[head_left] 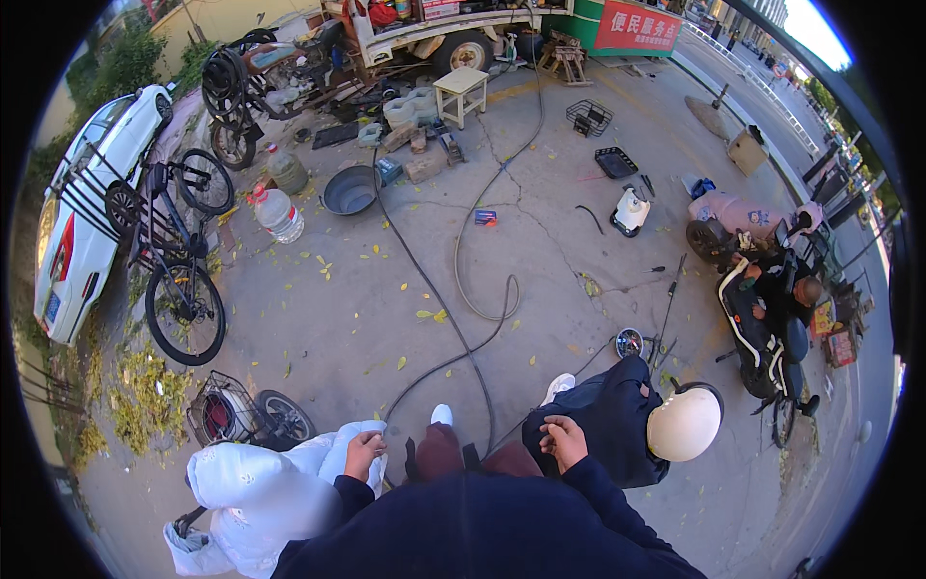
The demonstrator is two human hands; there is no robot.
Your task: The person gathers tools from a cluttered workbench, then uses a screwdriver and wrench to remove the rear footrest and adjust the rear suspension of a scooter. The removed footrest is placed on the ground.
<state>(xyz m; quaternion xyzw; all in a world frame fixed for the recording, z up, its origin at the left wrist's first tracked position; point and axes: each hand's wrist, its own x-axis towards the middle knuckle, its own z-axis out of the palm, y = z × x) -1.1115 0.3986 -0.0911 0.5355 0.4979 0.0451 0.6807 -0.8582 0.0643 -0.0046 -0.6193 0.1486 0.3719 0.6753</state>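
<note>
My left hand (365,454) is closed, its fingers curled, in front of the pale quilted scooter cover (256,492); whether it touches the cover I cannot tell. My right hand (562,441) is held up in front of my body with its fingers bent in toward the thumb. What either hand holds, if anything, is too small or hidden to make out. Close to my right hand, a person in dark clothes and a white helmet (685,425) is bent low. A bowl of small parts (629,342) stands on the ground past that person.
A black hose (463,338) loops across the pavement ahead of my feet. Bicycles (183,299) and a white car (82,232) stand left. Ahead are a metal basin (350,190), a water jug (278,214) and a stool (461,94). A scooter (757,333) stands right, a person beside it.
</note>
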